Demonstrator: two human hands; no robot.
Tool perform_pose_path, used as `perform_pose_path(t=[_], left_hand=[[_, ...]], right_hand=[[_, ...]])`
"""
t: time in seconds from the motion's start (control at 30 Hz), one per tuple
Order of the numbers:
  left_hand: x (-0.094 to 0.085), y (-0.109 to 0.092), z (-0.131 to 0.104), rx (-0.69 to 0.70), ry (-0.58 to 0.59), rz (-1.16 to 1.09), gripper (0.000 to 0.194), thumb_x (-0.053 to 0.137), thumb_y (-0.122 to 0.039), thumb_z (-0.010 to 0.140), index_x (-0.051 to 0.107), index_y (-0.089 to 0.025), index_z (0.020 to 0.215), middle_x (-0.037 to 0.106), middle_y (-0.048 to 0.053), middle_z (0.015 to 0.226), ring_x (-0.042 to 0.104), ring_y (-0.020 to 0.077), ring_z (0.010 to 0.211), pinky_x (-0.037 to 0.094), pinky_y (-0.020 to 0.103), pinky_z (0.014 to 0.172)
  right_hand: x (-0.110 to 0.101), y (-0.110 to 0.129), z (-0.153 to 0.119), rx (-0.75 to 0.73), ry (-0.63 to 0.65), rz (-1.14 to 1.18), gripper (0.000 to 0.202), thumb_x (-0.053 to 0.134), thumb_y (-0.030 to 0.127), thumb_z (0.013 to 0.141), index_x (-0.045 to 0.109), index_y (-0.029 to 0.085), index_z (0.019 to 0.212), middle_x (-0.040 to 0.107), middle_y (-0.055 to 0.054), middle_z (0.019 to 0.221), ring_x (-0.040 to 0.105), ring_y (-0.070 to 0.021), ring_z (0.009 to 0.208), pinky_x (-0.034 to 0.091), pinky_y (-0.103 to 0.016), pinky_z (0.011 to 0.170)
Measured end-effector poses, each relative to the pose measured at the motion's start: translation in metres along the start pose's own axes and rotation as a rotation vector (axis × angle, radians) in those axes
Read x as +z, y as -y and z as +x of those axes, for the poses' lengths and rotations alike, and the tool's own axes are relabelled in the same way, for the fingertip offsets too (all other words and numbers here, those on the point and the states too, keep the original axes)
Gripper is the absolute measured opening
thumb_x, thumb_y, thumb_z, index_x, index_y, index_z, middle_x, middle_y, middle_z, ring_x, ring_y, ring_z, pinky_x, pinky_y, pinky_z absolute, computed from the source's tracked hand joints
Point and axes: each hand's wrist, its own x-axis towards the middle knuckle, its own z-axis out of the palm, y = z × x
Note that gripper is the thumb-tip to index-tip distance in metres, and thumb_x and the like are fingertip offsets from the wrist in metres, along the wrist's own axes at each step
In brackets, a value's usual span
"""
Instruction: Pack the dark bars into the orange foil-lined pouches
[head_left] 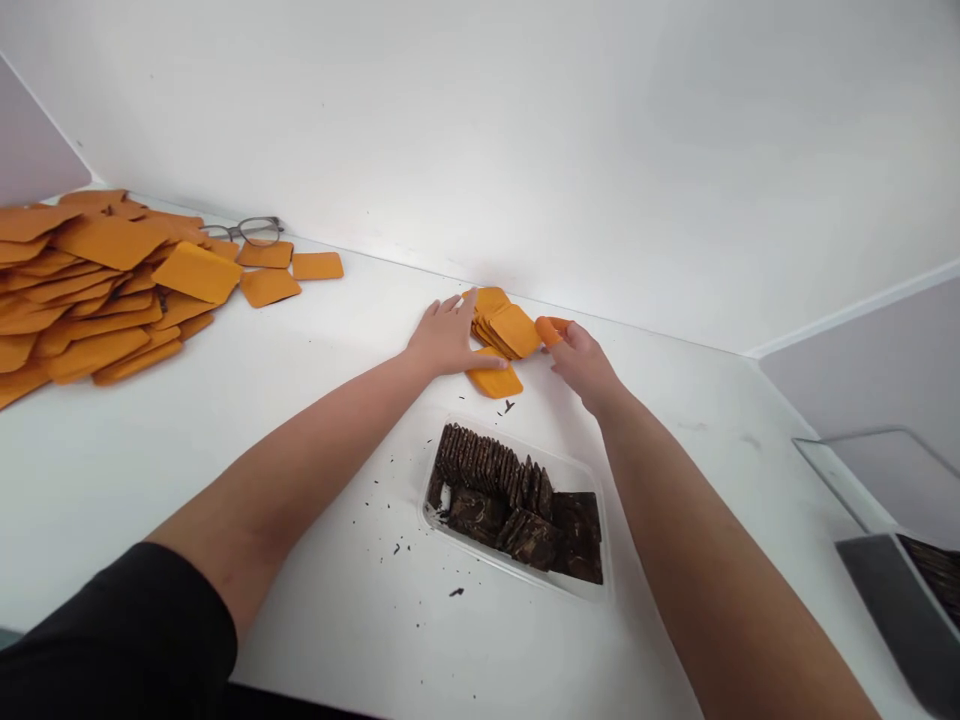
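Located straight ahead between the two hands: stack (pixel 514 328) of orange packets, on the white table (pixel 337 620) near the wall (pixel 525 150), beyond the tub (pixel 606 540). Lies to the right of the left hand (pixel 441 338) and to the left of the right hand (pixel 583 362). Fans out along a slanted line, from far left to near right, so points roughly toward the right hand's side. Nearer to the left hand, judging by overlap: with fingers spread wide, palm down, fingertips along the stack's left edge, thumb out straight across the loose packet (pixel 499 383). Cannot tell how firmly pressed there. On the right, just beside the stack's right edge: hand partly closed, thumb and fingers drawn together, with an orange piece (pixel 551 328) at the tips. Cannot tell whether a curled packet or a finger cover, nor whether gripping anything. Looks flat, thin and matt, with rounded corners, layers stepped unevenly rather than squared up. In the tub, nearer the body: dark squares (pixel 480 460), partly in an upright row, partly lying flat. Far off to the left: big pile (pixel 112 300) of similar packets, glasses (pixel 259 232) just behind.
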Motion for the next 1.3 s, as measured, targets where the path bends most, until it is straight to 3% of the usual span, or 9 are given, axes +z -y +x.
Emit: perform_pose_path(t=[0.1, 0.23, 0.37, 0.53, 0.7, 0.8, 0.97, 1.13, 1.3], left_hand=[[-0.001, 0.001, 0.001, 0.017, -0.045, -0.044, 0.125, 0.078, -0.068, 0.069, 0.021, -0.008, 0.163, 0.047, 0.021, 0.161, 0.022, 0.0378, 0.161, 0.012, 0.056, 0.135], [0.000, 0.007, 0.004, 0.008, -0.095, -0.120, 0.102, 0.085, -0.063, 0.064, 0.046, -0.013, 0.145, 0.062, 0.020, 0.142, 0.054, 0.0387, 0.137, 0.040, 0.055, 0.120], [0.003, 0.014, 0.007, 0.035, -0.111, -0.218, 0.091, 0.091, -0.054, 0.060, 0.050, -0.017, 0.132, 0.068, 0.017, 0.127, 0.065, 0.0357, 0.117, 0.054, 0.050, 0.098], [0.006, 0.017, 0.004, 0.184, -0.123, -0.361, 0.086, 0.090, -0.041, 0.067, 0.042, -0.023, 0.135, 0.070, 0.005, 0.105, 0.070, 0.0219, 0.091, 0.056, 0.035, 0.079], [0.003, 0.016, 0.000, 0.251, -0.231, -0.372, 0.069, 0.082, -0.029, 0.079, 0.044, -0.026, 0.136, 0.066, -0.001, 0.091, 0.065, 0.0158, 0.079, 0.053, 0.032, 0.074], [0.001, 0.015, 0.000, 0.294, -0.223, -0.351, 0.063, 0.080, -0.023, 0.080, 0.050, -0.027, 0.134, 0.066, -0.004, 0.080, 0.065, 0.0145, 0.073, 0.053, 0.029, 0.069], [0.000, 0.016, 0.000, 0.398, -0.241, -0.315, 0.054, 0.076, -0.016, 0.083, 0.059, -0.031, 0.132, 0.076, 0.000, 0.107, 0.072, 0.0167, 0.091, 0.059, 0.033, 0.084], [0.003, 0.018, 0.002, 0.502, -0.284, -0.302, 0.054, 0.075, -0.021, 0.088, 0.057, -0.029, 0.137, 0.072, 0.004, 0.130, 0.071, 0.0184, 0.107, 0.060, 0.035, 0.094], [0.007, 0.017, 0.002, 0.564, -0.259, -0.276, 0.048, 0.060, -0.009, 0.092, 0.062, -0.034, 0.132, 0.073, 0.000, 0.125, 0.070, 0.0159, 0.109, 0.059, 0.035, 0.096]], right_hand=[[0.012, 0.005, 0.014, -0.013, 0.065, -0.057, 0.039, 0.063, 0.042, 0.100, 0.061, 0.019, 0.132, 0.062, -0.011, 0.132, 0.063, -0.0215, 0.114, 0.057, -0.045, 0.100], [0.021, 0.004, 0.014, -0.110, 0.119, -0.050, 0.044, 0.065, 0.041, 0.100, 0.058, 0.018, 0.136, 0.062, -0.011, 0.132, 0.064, -0.0227, 0.114, 0.058, -0.046, 0.099], [0.021, -0.002, 0.008, -0.225, 0.160, -0.011, 0.043, 0.065, 0.041, 0.099, 0.058, 0.017, 0.134, 0.063, -0.010, 0.125, 0.065, -0.0207, 0.108, 0.060, -0.042, 0.093], [0.020, -0.008, 0.008, -0.346, 0.172, 0.013, 0.041, 0.065, 0.043, 0.099, 0.059, 0.015, 0.128, 0.065, -0.007, 0.112, 0.065, -0.0164, 0.092, 0.060, -0.035, 0.081], [0.021, -0.003, 0.005, -0.509, -0.004, -0.011, 0.039, 0.071, 0.043, 0.092, 0.061, 0.017, 0.120, 0.055, -0.010, 0.133, 0.054, -0.0255, 0.121, 0.050, -0.049, 0.105], [0.024, 0.001, -0.001, -0.560, 0.009, 0.009, 0.043, 0.073, 0.042, 0.089, 0.058, 0.018, 0.122, 0.053, -0.011, 0.137, 0.054, -0.0261, 0.122, 0.050, -0.050, 0.106], [0.023, 0.003, -0.005, -0.552, 0.097, 0.087, 0.041, 0.078, 0.034, 0.080, 0.055, 0.022, 0.112, 0.065, -0.006, 0.113, 0.066, -0.0199, 0.098, 0.059, -0.040, 0.086], [0.015, 0.008, -0.004, -0.574, 0.078, 0.121, 0.062, 0.082, 0.033, 0.073, 0.054, 0.029, 0.129, 0.065, -0.005, 0.116, 0.068, -0.0224, 0.099, 0.061, -0.040, 0.080], [0.012, 0.009, -0.005, -0.613, 0.080, 0.084, 0.026, 0.080, 0.025, 0.075, 0.070, 0.023, 0.099, 0.068, -0.004, 0.119, 0.064, -0.0208, 0.106, 0.057, -0.042, 0.094]])
